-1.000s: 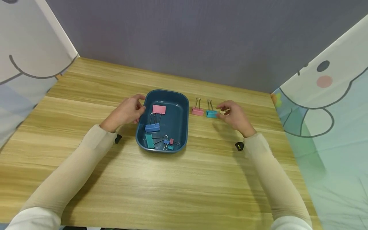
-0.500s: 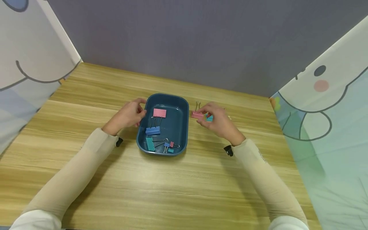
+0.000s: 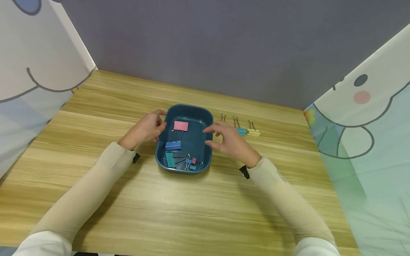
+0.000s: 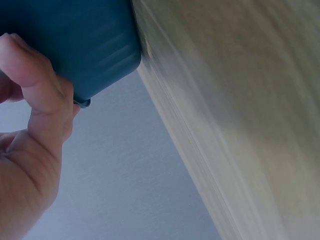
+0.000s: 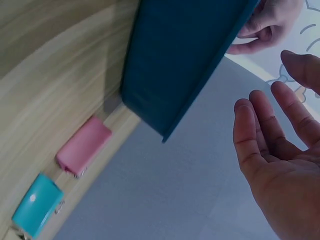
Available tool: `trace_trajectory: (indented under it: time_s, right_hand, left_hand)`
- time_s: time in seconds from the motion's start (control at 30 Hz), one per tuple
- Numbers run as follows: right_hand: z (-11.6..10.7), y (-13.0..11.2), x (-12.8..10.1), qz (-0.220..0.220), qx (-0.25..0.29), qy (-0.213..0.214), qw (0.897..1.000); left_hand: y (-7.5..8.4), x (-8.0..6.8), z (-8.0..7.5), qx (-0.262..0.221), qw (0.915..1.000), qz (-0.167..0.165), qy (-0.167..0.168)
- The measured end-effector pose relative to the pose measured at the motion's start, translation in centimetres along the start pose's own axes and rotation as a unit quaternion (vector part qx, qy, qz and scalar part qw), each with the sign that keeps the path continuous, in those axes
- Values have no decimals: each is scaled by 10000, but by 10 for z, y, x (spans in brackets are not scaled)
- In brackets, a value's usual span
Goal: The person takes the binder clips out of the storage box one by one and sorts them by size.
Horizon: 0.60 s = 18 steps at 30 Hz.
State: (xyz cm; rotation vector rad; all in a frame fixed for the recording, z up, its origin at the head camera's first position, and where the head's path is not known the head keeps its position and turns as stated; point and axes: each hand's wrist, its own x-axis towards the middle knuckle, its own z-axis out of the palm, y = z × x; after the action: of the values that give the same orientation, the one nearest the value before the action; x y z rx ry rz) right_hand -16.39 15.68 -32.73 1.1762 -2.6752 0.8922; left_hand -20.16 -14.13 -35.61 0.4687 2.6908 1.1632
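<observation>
A: Where your head camera looks down, what do you have under your hands?

B: Your left hand grips the left rim of the dark blue rectangular plastic tray on the light wooden table. Your right hand hovers over the tray's right edge with fingers loosely spread, grasping nothing. Inside the tray lie a large pink binder clip, a large blue binder clip, a teal binder clip and a few small clips. On the table just right of the tray stands a row: a wire handle whose body your hand hides, a turquoise binder clip and a pale yellow binder clip.

A: And from your left wrist?

B: Your thumb presses against the tray's outer wall, curled round its rim; the table is blurred beside it.

A: From your right wrist?

B: Your right hand is released, fingers straight and apart, near the tray's wall but not touching it. A pink binder clip sits on the table just beside the tray, the turquoise one next to it. Your left hand shows at the tray's far rim.
</observation>
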Motion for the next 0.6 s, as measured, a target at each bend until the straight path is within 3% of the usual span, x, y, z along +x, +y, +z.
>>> trace_trajectory:
  time_s: [0.17,0.37,0.6]
  right_hand:
    - [10,0,6,-32,203,-41,9998]
    - [16,-4,12,-6,-14,-96,10000]
    - [28,-6,21,248,395,-643,9968]
  left_hand:
    - [0,0,0,-7,10000,-51,-1]
    - [0,1,0,-33,10000,2,-14]
    - [-1,1,-1,-59,10000,-12,-71]
